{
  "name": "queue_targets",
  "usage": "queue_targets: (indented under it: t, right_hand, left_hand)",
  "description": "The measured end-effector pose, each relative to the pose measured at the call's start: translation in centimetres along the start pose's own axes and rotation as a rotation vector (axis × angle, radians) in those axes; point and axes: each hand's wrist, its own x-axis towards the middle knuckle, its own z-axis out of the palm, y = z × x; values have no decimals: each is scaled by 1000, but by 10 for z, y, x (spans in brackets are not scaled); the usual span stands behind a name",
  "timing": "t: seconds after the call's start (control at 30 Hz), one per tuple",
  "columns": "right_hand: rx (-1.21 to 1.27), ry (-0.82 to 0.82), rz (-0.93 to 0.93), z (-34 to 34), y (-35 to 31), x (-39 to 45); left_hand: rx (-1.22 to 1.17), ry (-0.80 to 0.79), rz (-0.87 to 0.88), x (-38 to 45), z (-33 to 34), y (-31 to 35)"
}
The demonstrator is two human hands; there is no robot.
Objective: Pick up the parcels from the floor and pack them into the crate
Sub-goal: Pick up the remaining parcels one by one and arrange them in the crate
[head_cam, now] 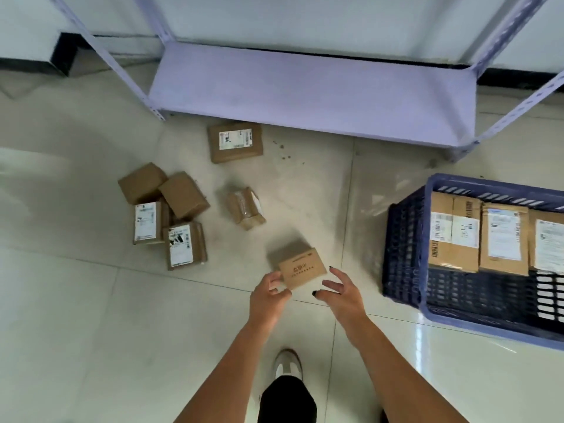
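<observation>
Fingers [273,280] of left hand pinch small parcel [300,267]; right hand [338,293] spread beside it.

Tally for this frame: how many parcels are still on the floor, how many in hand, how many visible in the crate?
Parcels on the floor: 6, one near the shelf, a cluster of four, one taped
Parcels in hand: 1, the small box held by the left hand
Parcels visible in the blue crate: 3, though the frame edge cuts it off
Total: 10
</observation>
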Motion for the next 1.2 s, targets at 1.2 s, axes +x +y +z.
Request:
queue_targets:
  t: [1.2]
  right_hand:
    - [-27,3,99,350,-43,96]
  left_hand:
    - [-9,20,-121,196,-327,-18]
